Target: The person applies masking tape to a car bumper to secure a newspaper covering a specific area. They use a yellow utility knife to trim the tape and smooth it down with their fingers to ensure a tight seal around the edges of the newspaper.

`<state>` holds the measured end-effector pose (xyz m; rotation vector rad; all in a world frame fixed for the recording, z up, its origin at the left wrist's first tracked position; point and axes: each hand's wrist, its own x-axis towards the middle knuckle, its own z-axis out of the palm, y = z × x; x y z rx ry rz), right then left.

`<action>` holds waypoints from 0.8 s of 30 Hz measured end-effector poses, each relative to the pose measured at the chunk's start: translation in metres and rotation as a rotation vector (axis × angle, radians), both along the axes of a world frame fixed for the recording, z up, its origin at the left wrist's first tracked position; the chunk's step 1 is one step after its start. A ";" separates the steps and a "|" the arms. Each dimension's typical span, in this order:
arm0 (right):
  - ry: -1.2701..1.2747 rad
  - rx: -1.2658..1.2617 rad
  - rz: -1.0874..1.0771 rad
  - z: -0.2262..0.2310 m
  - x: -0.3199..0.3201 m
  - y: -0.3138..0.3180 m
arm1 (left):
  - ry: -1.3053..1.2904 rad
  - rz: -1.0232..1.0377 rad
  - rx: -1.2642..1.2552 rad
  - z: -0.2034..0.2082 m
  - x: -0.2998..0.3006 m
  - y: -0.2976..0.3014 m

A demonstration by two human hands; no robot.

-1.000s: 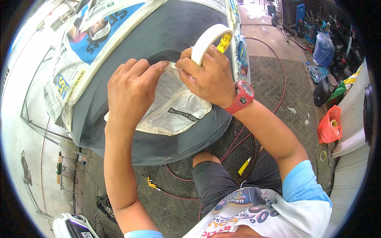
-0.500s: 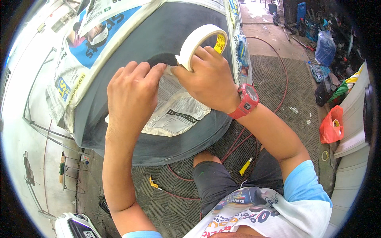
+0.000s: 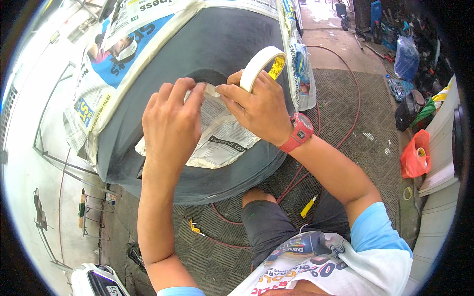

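Note:
A dark grey car body panel (image 3: 237,37) curves in front of me, with a recess that a sheet of newspaper (image 3: 217,148) covers. At the sheet's top edge my left hand (image 3: 172,116) is closed, thumb and forefinger pinching by a short pale strip of masking tape (image 3: 211,91). My right hand (image 3: 261,106) carries a roll of masking tape (image 3: 256,66) hooked over its fingers. Its thumb and forefinger press together at the strip's other end, just right of my left fingertips. What lies under the left fingers is partly hidden.
Taped newspaper (image 3: 143,47) borders the panel. A red hose (image 3: 356,93) winds over the dark patterned mat (image 3: 345,163), where a yellow-handled tool (image 3: 308,207) lies. An orange plastic bag (image 3: 414,155) sits at right. Part of a white car (image 3: 94,278) shows at lower left.
My right hand and the tape roll have come down a little, and the roll has tilted. The left fingertips remain by the sheet's top edge. The view has shifted slightly.

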<state>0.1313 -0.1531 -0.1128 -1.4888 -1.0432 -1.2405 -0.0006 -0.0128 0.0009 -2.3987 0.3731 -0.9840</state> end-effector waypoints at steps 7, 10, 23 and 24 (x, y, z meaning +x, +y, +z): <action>0.027 -0.046 -0.004 -0.006 0.003 0.000 | -0.023 -0.031 0.021 -0.012 0.003 0.006; -0.022 0.028 -0.020 -0.008 0.005 0.007 | -0.040 -0.039 0.070 -0.009 0.003 0.007; 0.518 -0.018 0.363 -0.030 -0.035 -0.029 | -0.311 -0.050 -0.254 -0.049 0.025 -0.003; 0.670 -0.023 0.446 -0.031 -0.044 -0.039 | -0.350 -0.070 -0.267 -0.053 0.026 -0.003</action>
